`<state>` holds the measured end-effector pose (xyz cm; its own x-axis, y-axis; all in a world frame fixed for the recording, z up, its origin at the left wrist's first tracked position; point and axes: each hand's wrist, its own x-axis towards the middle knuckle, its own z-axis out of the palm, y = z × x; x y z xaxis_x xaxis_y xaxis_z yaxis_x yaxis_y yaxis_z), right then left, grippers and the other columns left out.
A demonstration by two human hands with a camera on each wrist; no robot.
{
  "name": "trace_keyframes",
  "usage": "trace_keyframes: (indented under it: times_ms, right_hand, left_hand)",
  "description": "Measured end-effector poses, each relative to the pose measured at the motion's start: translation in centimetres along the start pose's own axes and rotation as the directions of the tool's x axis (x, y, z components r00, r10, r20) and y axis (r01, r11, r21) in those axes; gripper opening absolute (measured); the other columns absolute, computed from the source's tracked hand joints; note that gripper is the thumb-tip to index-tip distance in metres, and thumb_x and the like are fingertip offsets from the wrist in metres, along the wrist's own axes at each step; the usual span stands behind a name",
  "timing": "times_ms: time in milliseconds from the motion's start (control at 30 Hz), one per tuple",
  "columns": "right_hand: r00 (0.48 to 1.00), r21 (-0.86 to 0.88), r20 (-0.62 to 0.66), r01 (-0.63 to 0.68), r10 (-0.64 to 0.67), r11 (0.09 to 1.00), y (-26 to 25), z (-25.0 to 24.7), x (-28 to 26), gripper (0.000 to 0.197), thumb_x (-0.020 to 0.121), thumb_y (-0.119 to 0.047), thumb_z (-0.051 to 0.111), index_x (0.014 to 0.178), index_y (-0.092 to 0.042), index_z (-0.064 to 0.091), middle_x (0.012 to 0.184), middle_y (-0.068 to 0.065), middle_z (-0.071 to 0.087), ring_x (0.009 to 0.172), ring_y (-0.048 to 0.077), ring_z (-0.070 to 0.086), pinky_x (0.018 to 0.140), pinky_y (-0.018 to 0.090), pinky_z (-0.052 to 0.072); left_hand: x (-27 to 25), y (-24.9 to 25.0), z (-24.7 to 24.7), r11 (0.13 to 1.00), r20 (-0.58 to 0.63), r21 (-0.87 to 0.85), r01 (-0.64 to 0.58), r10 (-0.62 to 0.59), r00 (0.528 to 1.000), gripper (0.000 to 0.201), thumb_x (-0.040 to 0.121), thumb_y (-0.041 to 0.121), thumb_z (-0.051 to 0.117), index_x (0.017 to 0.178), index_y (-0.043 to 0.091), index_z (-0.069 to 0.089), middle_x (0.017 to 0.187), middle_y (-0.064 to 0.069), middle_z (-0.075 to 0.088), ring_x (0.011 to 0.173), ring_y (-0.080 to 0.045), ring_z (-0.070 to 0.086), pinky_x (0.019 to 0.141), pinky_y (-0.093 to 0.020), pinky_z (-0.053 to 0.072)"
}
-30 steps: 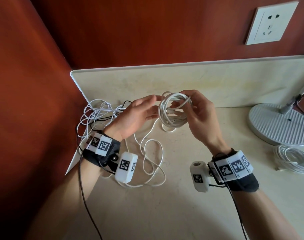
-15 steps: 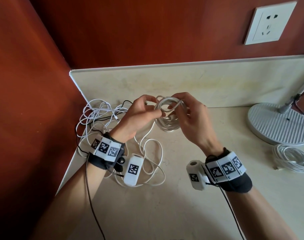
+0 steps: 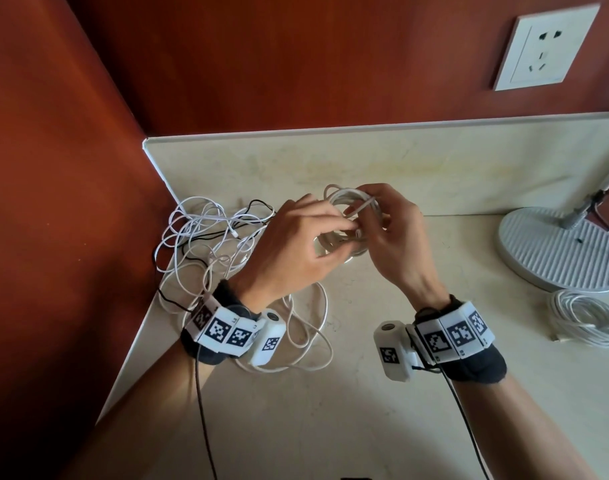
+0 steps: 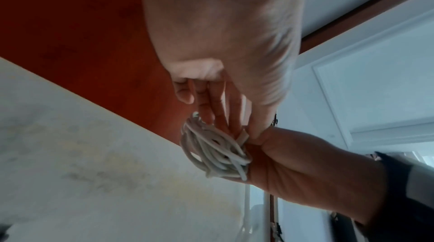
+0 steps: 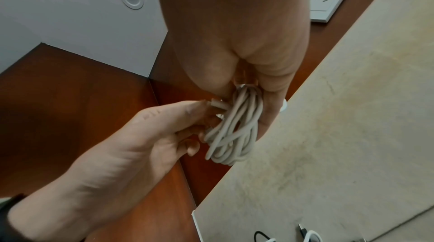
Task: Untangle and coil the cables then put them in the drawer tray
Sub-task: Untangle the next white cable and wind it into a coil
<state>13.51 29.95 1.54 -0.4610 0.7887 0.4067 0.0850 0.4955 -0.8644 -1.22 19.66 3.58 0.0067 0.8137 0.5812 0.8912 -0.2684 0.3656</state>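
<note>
I am holding the small coil of soft white cable (image 3: 344, 216) above the pale stone counter (image 3: 331, 393), my right hand (image 3: 396, 244) curled round its loops while my left hand (image 3: 296, 251) is pinching the loose end. It looks light, limp and springy, so gripping across all the loops seems best.

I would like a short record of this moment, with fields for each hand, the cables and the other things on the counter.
left hand: pinches the white plug end at the coil
right hand: holds the small white cable coil
tangled white and black cables: loose in the counter's left corner
finished white cable bundle: lying beside the round grey lamp base
beige stone counter: bears all of these
drawer tray: not in view
</note>
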Motion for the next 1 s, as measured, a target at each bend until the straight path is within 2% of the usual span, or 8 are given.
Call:
trace_keyframes:
  times_ms: [67, 300, 433, 500, 667, 800, 900, 1000]
  right_hand:
    - [1.0, 0.003, 0.001, 0.002, -0.002, 1.0, -0.1, 0.2, 0.0, 0.021, 0.1, -0.008, 0.054, 0.111, -0.016, 0.069, 0.091, -0.006, 0.076, 0.079, 0.017, 0.072, 0.07, 0.044, 0.058]
    - [0.997, 0.012, 0.074, 0.023, -0.024, 1.0, -0.2, -0.4, 0.0, 0.017, 0.102, -0.015, 0.053, 0.112, -0.017, 0.067, 0.094, -0.007, 0.076, 0.085, 0.014, 0.073, 0.075, 0.043, 0.06]
    - [0.992, -0.16, 0.12, 0.044, -0.024, 0.986, -0.1, -0.4, 0.1, 0.018, 0.103, -0.016, 0.053, 0.113, -0.021, 0.066, 0.094, -0.01, 0.075, 0.082, 0.009, 0.071, 0.069, 0.028, 0.055]
    - [0.993, -0.21, 0.116, 0.059, -0.035, 0.976, -0.1, -0.3, 0.1, 0.017, 0.102, -0.014, 0.055, 0.113, -0.021, 0.066, 0.091, -0.01, 0.074, 0.078, 0.009, 0.069, 0.065, 0.024, 0.05]
    - [0.989, 0.07, 0.144, -0.034, 0.024, 0.997, -0.1, 0.2, -0.1, 0.023, 0.103, -0.013, 0.058, 0.126, -0.016, 0.053, 0.078, -0.006, 0.072, 0.062, 0.01, 0.065, 0.058, 0.027, 0.048]
    - [0.993, 0.235, 0.076, -0.101, 0.085, 0.967, -0.3, 0.9, -0.4, 0.02, 0.099, -0.011, 0.067, 0.112, -0.011, 0.052, 0.069, 0.0, 0.071, 0.054, 0.013, 0.058, 0.054, 0.028, 0.045]
    - [0.997, 0.289, 0.026, -0.079, 0.075, 0.954, -0.7, 1.0, -0.4, 0.019, 0.094, -0.008, 0.072, 0.109, -0.009, 0.061, 0.083, 0.005, 0.078, 0.069, 0.019, 0.073, 0.061, 0.03, 0.055]
    - [0.997, 0.31, -0.029, -0.064, 0.077, 0.949, -0.9, 1.1, -0.4, 0.02, 0.093, -0.007, 0.075, 0.112, -0.007, 0.068, 0.087, -0.002, 0.079, 0.08, 0.014, 0.076, 0.07, 0.026, 0.058]
  left_hand:
    - [0.1, 0.2, 0.4, 1.0, -0.021, -0.012, 0.029, -0.029, 0.999, 0.025, 0.087, 0.035, 0.075, 0.102, 0.015, 0.08, 0.097, 0.008, 0.073, 0.091, -0.016, 0.061, 0.082, -0.041, 0.051]
    - [-0.3, 0.7, 0.8, 0.983, -0.167, -0.175, 0.053, -0.083, 0.982, 0.01, 0.098, 0.015, 0.071, 0.104, 0.008, 0.075, 0.101, 0.003, 0.072, 0.095, -0.019, 0.065, 0.085, -0.042, 0.052]
    - [-0.9, 0.8, 1.4, 0.978, -0.121, -0.198, 0.061, -0.086, 0.989, 0.011, 0.104, 0.013, 0.061, 0.11, 0.006, 0.067, 0.101, 0.003, 0.068, 0.091, -0.014, 0.063, 0.08, -0.024, 0.046]
    - [-1.2, 0.5, 2.0, 0.985, -0.129, -0.157, 0.072, -0.092, 0.987, 0.01, 0.105, 0.012, 0.058, 0.109, 0.005, 0.065, 0.101, 0.0, 0.064, 0.092, -0.016, 0.059, 0.08, -0.025, 0.043]
    - [-1.1, 0.2, 3.3, 0.98, -0.273, -0.123, 0.154, -0.183, 0.944, 0.015, 0.106, 0.008, 0.046, 0.112, 0.0, 0.057, 0.126, -0.013, 0.047, 0.121, -0.025, 0.049, 0.102, -0.033, 0.042]
    - [-0.4, 0.0, 3.1, 0.981, -0.256, -0.109, 0.158, -0.181, 0.95, 0.023, 0.108, 0.01, 0.037, 0.122, -0.003, 0.05, 0.119, -0.012, 0.054, 0.101, -0.024, 0.056, 0.092, -0.035, 0.047]
    - [0.1, -0.3, 3.1, 0.983, -0.294, -0.104, 0.154, -0.178, 0.939, 0.02, 0.107, 0.007, 0.037, 0.119, -0.004, 0.049, 0.112, -0.013, 0.053, 0.097, -0.027, 0.054, 0.088, -0.038, 0.047]
    - [0.3, -0.4, 3.3, 0.98, -0.323, -0.115, 0.165, -0.194, 0.926, 0.016, 0.106, 0.004, 0.037, 0.113, -0.004, 0.048, 0.107, -0.013, 0.051, 0.093, -0.027, 0.051, 0.085, -0.041, 0.046]
